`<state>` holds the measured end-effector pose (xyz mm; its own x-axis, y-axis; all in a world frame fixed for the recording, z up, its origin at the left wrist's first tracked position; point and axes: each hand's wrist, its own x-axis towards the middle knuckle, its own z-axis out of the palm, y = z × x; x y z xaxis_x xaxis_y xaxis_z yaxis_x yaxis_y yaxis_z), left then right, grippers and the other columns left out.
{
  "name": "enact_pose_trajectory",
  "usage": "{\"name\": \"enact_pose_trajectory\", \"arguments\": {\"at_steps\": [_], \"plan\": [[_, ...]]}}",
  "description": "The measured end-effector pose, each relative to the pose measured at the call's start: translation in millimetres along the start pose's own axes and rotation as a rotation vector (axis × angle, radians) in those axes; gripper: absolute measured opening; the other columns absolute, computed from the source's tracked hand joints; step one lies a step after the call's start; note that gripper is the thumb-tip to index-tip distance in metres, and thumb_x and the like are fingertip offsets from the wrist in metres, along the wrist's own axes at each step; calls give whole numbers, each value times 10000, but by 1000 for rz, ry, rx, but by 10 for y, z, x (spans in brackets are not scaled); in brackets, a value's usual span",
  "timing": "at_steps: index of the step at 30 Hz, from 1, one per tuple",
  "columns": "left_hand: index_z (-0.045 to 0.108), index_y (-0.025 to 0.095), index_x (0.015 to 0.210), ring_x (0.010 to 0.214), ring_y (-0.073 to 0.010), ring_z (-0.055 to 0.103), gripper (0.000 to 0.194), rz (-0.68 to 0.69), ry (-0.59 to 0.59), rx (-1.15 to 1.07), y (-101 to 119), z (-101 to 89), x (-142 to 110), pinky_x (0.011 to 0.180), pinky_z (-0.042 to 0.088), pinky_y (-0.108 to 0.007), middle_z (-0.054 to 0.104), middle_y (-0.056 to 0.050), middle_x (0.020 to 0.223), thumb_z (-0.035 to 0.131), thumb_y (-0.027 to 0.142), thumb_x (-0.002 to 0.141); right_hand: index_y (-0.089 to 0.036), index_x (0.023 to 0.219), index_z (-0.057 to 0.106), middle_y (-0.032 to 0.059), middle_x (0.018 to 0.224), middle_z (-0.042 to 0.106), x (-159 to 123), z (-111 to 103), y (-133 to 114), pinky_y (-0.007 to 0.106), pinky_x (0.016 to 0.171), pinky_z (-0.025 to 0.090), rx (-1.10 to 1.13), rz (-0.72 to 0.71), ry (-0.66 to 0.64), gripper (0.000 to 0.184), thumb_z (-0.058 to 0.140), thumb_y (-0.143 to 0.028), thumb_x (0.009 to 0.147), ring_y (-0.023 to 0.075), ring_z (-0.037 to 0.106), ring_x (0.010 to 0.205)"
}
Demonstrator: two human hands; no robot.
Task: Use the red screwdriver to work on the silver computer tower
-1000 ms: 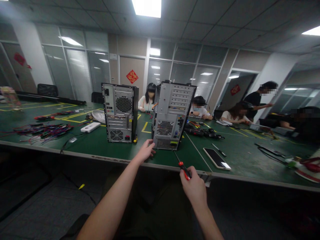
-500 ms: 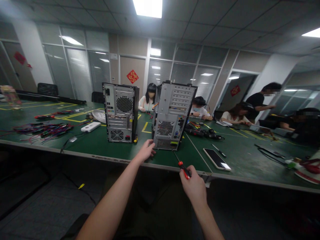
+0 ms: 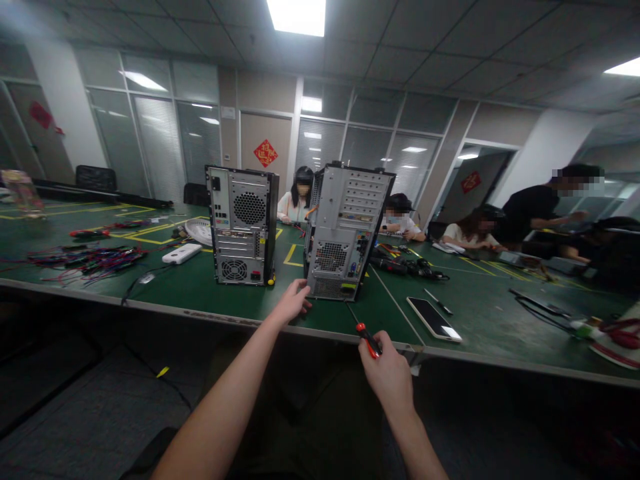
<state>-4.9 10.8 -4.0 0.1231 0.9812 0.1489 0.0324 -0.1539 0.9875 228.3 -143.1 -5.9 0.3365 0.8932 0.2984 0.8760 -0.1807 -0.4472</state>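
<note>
A grey computer case (image 3: 333,230) stands upright near the front of the green table, its back panel facing me. My left hand (image 3: 293,301) is open at its lower left corner, fingertips at or against the edge. In my right hand (image 3: 387,363) is a red and black screwdriver (image 3: 367,339), gripped by the handle. Its thin shaft points up and left, the tip at the bottom edge of the case's back panel. Whether the tip sits on a screw is too small to tell. Left of this case stands a second computer case (image 3: 243,227), also with its back towards me.
A phone (image 3: 433,319) and a slim metal tool (image 3: 438,302) lie right of the screwdriver. Bundled wires (image 3: 87,259) and a white power strip (image 3: 182,254) are on the left. Black cables (image 3: 410,265) lie behind on the right. Several people sit or stand across the table.
My hands, the screwdriver and both cases look unchanged. At the far right, the standing person in black has moved to the right.
</note>
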Motion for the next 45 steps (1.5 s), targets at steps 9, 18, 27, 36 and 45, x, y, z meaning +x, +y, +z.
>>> {"name": "enact_pose_trajectory", "arguments": {"at_steps": [9, 18, 27, 36, 45], "plan": [[569, 212, 1319, 725, -108, 681, 383, 1, 8, -9, 1, 4, -3, 536, 495, -210, 568, -165, 1467, 530, 412, 994, -267, 966, 573, -13, 687, 619, -11, -17, -25, 261, 587, 260, -26, -20, -14, 188, 531, -443, 1015, 187, 589, 628], [570, 214, 1307, 716, -108, 684, 390, 9, 14, 7, 20, 7, -18, 533, 497, -219, 549, -175, 1496, 545, 425, 980, -261, 970, 583, -22, 663, 608, -5, -74, -71, 265, 575, 239, -88, -27, -4, 180, 541, -427, 1027, 171, 577, 596], [538, 220, 1235, 697, -106, 691, 328, -34, 5, 86, 79, -9, 33, 496, 461, -190, 599, -147, 1417, 580, 384, 954, -228, 1045, 590, 29, 922, 623, -22, -201, -265, 283, 574, 269, -220, -100, 116, 101, 568, -325, 1034, 179, 632, 705], [617, 194, 954, 666, -135, 662, 158, 136, 8, 343, 116, -193, 283, 610, 504, -257, 723, -44, 983, 673, 311, 863, -173, 1190, 549, 97, 1197, 501, -37, -166, -424, 286, 634, 424, -50, -154, 160, 253, 584, -122, 944, 171, 648, 780], [597, 205, 753, 682, -165, 608, 274, 166, 182, 321, 49, -82, 380, 648, 455, -274, 649, 0, 705, 784, 405, 744, -191, 1123, 547, 37, 916, 609, 5, -158, -363, 280, 634, 366, -13, -94, 113, 144, 455, -300, 1105, 197, 649, 775]]}}
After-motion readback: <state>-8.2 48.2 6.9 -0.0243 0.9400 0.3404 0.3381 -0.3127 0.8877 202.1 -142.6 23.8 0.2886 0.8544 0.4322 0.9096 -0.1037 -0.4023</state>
